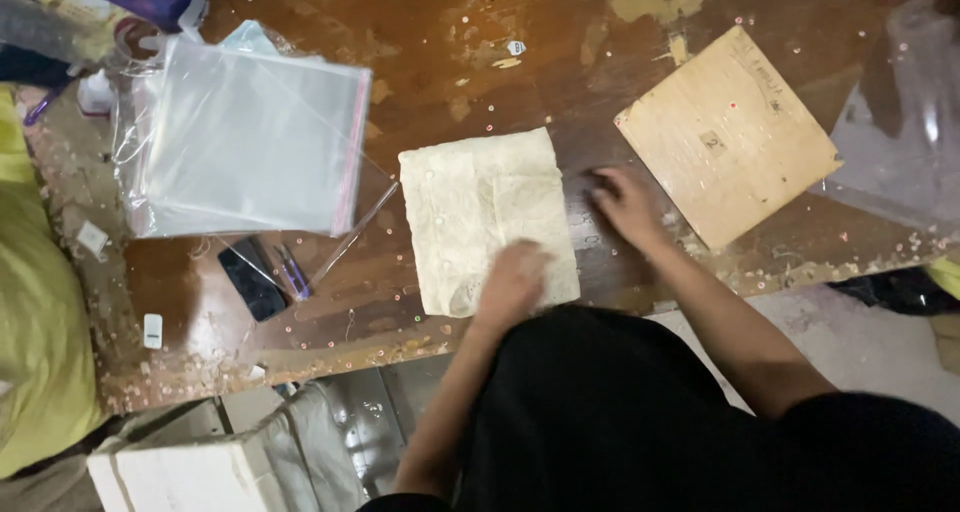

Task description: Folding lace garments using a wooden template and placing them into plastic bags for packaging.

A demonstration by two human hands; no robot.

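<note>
Right now the left hand [512,280] rests flat on the near edge of a folded cream cloth [487,217], fingers loosely spread and pressing on it rather than gripping; motion blur hides the fingertips. The cloth lies in the middle of a worn brown table [440,42], a rough square with its far corners toward the far side. Just right of the cloth the right hand [625,204] lies on the bare tabletop, fingers stretched toward the cloth's right edge and holding nothing; whether the tips touch the cloth I cannot tell. Right of the cloth, just beyond that hand, lies a tan square board [727,132], turned at an angle. Left of the cloth sits a stack of clear bags [240,137] with a pink strip along one side, and nearer the person from that stack a dark phone [251,282] and a purple pen [293,272] lie side by side. Far right of the cloth, past the board, more clear plastic [900,122] covers the table's corner. Small bright specks are scattered over the tabletop around the cloth. At the far left of it a yellow-green fabric [30,302] fills the frame's edge.
</note>
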